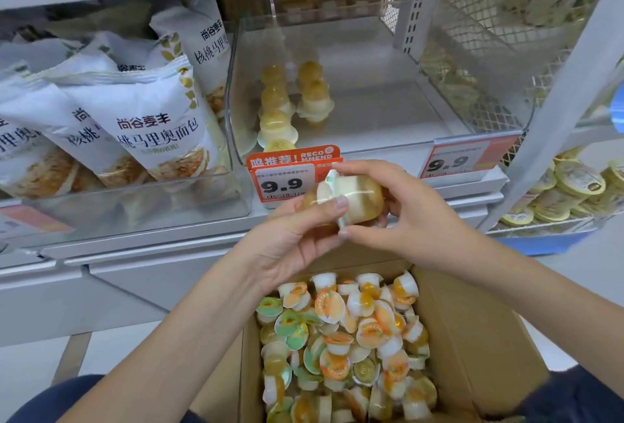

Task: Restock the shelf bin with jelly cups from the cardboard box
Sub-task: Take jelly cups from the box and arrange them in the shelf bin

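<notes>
An open cardboard box point(479, 348) sits low in front of me, filled with several jelly cups point(341, 338) with orange and green lids. Above it, both hands hold a small stack of jelly cups point(354, 201) in front of the shelf edge. My left hand point(297, 236) pinches the stack's left end with thumb and fingers. My right hand point(405, 216) curls round its right end. The clear shelf bin point(388, 84) behind holds several yellow jelly cups point(293, 101) standing in its left part.
Left of the bin, a clear bin holds white bread bags point(135, 125). Price tags reading 9.9 point(285, 182) hang on the shelf edge. A wire basket at the right holds round yellow-lidded cups point(570, 186).
</notes>
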